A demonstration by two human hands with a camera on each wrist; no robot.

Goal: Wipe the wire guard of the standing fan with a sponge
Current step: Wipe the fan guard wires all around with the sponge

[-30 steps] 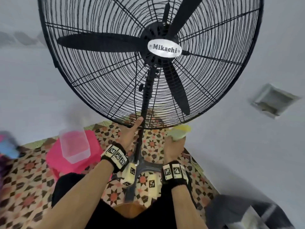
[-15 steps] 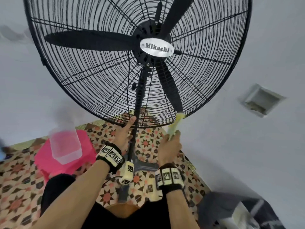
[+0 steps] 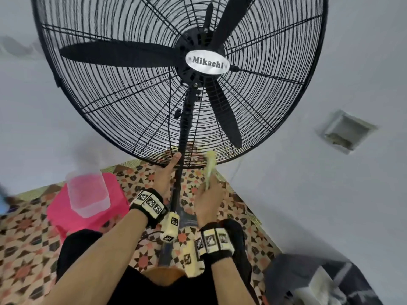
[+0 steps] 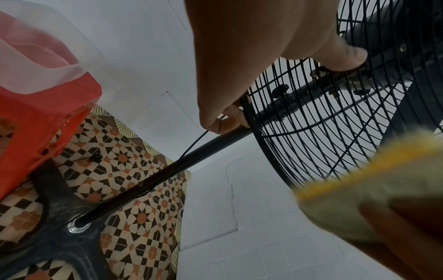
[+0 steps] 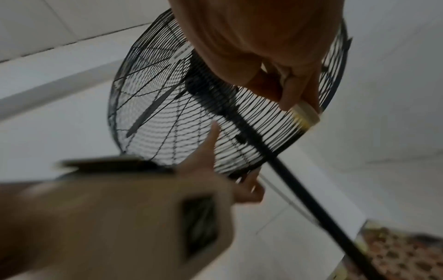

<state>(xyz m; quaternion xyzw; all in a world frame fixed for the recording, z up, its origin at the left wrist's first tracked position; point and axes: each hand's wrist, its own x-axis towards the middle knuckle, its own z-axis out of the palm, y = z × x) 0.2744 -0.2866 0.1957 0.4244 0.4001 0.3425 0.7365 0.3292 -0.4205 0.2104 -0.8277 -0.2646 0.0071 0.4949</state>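
Note:
The black standing fan's wire guard (image 3: 136,111) fills the upper head view, with its pole (image 3: 179,172) running down between my hands. My left hand (image 3: 170,170) grips the guard's bottom rim, thumb on the front wires and fingers (image 4: 227,123) curled behind the rim (image 4: 271,151). My right hand (image 3: 209,188) pinches a yellow-green sponge (image 3: 210,166) and holds it edge-on against the lower guard wires, just right of the pole. In the right wrist view the sponge (image 5: 305,115) touches the guard's (image 5: 167,113) outer wires below my right hand (image 5: 294,94). The sponge (image 4: 371,180) is blurred in the left wrist view.
A pink plastic stool (image 3: 88,212) with a clear plastic container (image 3: 88,194) on it stands on the patterned floor (image 3: 26,238) to my left. White walls close in behind and to the right, with a recessed vent (image 3: 345,128). A dark bag (image 3: 319,282) lies at lower right. The fan's base (image 4: 72,236) spreads near my feet.
My right hand turned the sponge on edge and slid it left along the lower guard toward the pole. My left hand kept its grip on the bottom rim.

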